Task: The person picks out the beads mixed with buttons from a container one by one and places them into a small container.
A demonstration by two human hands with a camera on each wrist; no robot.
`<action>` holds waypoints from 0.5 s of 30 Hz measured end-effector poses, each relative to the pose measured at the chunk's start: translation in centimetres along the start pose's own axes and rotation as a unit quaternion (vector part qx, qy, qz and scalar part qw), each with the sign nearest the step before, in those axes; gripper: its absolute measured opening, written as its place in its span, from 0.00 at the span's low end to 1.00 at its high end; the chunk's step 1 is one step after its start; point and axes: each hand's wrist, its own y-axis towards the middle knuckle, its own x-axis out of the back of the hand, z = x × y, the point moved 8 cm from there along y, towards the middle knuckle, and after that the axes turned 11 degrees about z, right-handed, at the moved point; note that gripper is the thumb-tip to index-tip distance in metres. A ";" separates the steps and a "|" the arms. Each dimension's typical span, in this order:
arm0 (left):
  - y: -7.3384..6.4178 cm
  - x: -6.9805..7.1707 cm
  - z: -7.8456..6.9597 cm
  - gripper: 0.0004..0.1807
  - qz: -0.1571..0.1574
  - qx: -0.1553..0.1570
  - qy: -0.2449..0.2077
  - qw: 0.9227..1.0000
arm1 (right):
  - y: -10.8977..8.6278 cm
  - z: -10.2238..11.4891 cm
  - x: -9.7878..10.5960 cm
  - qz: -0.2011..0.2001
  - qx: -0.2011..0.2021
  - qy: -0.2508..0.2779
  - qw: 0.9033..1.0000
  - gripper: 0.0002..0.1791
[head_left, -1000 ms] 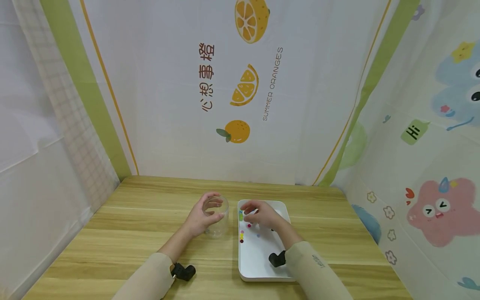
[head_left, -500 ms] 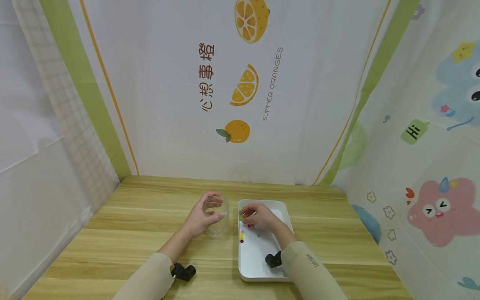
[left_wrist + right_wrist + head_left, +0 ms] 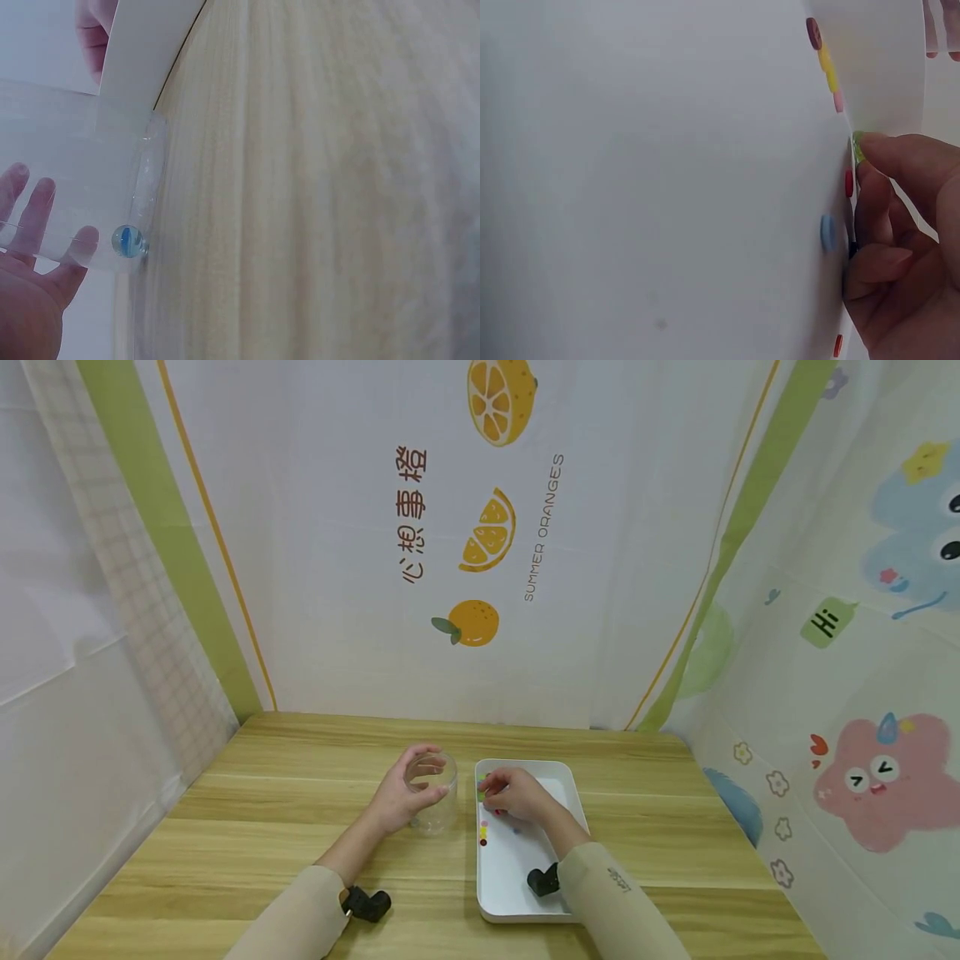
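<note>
A clear jar [image 3: 437,817] stands upright on the table, and my left hand [image 3: 401,795] grips its side with thumb and fingers around it. Through its wall in the left wrist view, a glass marble [image 3: 127,241] with a blue swirl shows near the bottom. My right hand [image 3: 522,795] reaches into the white tray [image 3: 517,893], against its left wall. Thumb and forefinger pinch a small green translucent piece [image 3: 858,141], mostly covered by the fingertips. Beside them lie a red button [image 3: 849,184] and a light blue button [image 3: 828,233].
Along the tray's left wall sit a dark red button [image 3: 814,34], yellow buttons [image 3: 827,69] and a pink button [image 3: 838,101]. An orange-red button [image 3: 838,346] lies farther along. The wooden table [image 3: 300,827] meets printed curtains [image 3: 337,610] behind.
My right hand has moved slightly left and down to the tray's left wall, and its spread fingers have closed together. The left hand and jar have stayed still.
</note>
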 end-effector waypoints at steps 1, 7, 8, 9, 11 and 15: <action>0.0 0.0 0.0 0.37 0.001 0.000 -0.001 1.000 | 0.0 0.0 0.0 -0.001 -0.001 -0.001 1.000 0.10; 0.0 0.0 0.0 0.38 0.002 -0.002 0.000 1.000 | 0.1 0.1 -0.1 -0.006 -0.001 -0.001 1.000 0.10; 0.0 0.0 0.0 0.38 0.003 -0.003 0.002 1.000 | 0.1 0.1 -0.1 -0.007 0.000 0.000 1.000 0.10; 0.0 0.0 0.0 0.39 0.005 -0.004 0.003 1.000 | 0.1 0.1 -0.1 -0.007 0.000 0.001 1.000 0.10; 0.0 -0.1 -0.1 0.39 0.006 -0.006 0.002 1.000 | 0.2 0.0 -0.2 -0.007 0.000 0.002 1.000 0.10; 0.0 -0.1 -0.1 0.39 0.007 -0.005 0.002 1.000 | 0.2 0.0 -0.3 -0.008 0.000 0.006 1.000 0.09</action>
